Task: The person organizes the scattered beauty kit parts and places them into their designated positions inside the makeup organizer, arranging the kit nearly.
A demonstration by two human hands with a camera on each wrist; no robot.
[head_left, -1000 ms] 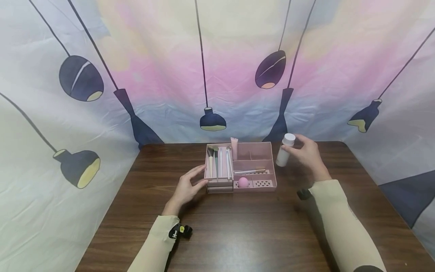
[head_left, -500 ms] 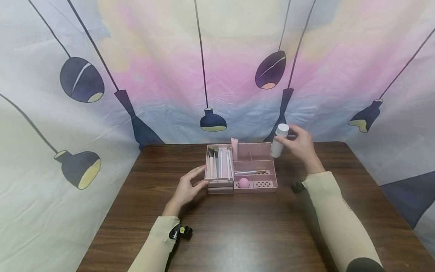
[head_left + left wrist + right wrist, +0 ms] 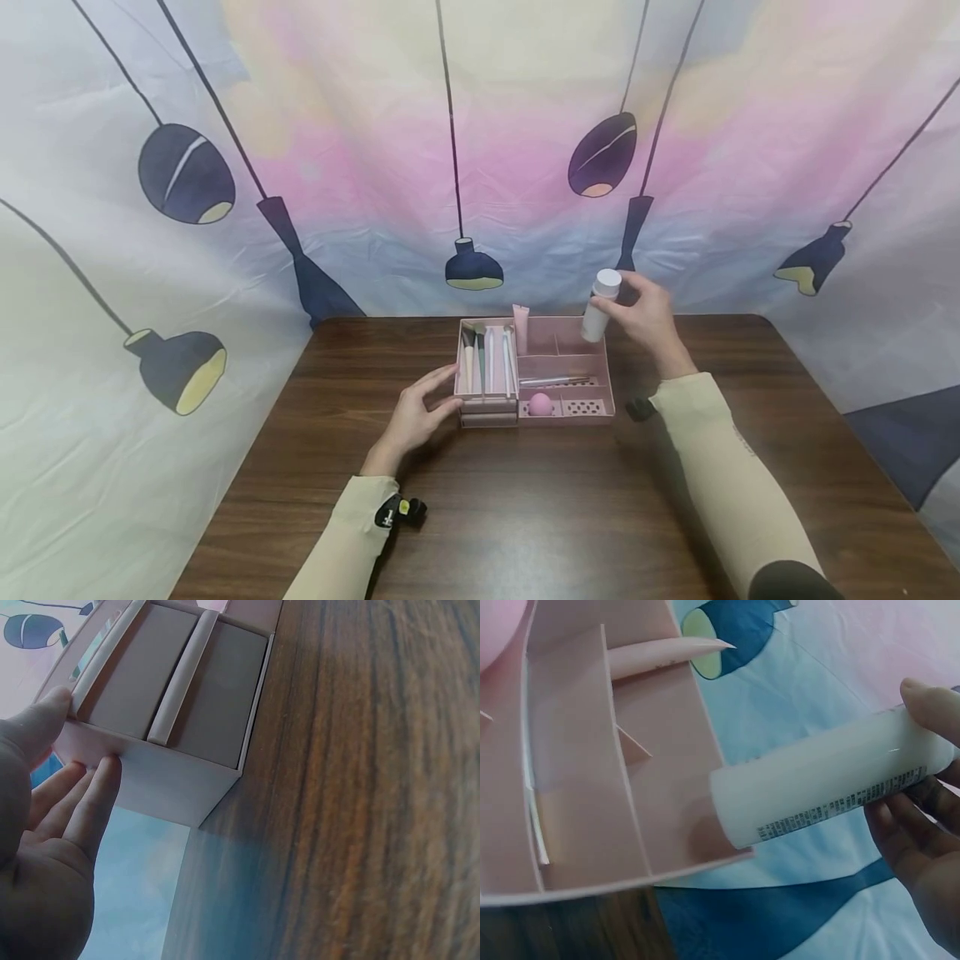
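My right hand pinches a white bottle with a white cap near its top. The bottle tilts slightly over the back right compartment of a pink desktop organizer; in the right wrist view its base overlaps the compartment's rim. Small print runs along the bottle's side. My left hand rests against the organizer's left front corner, fingers fairly straight. In the left wrist view, the left thumb lies at the front edge and the fingertips touch the side wall, beside two small drawers.
Several makeup brushes lie in the organizer's top left tray. A pink tube stands in a back compartment, a slim brush lies in the middle one, and a pink ball sits in front. Beneath is a wooden table.
My right hand has lifted the white bottle from beside the organizer and carried it left over the back right compartment. The left hand has stayed at the organizer's corner.
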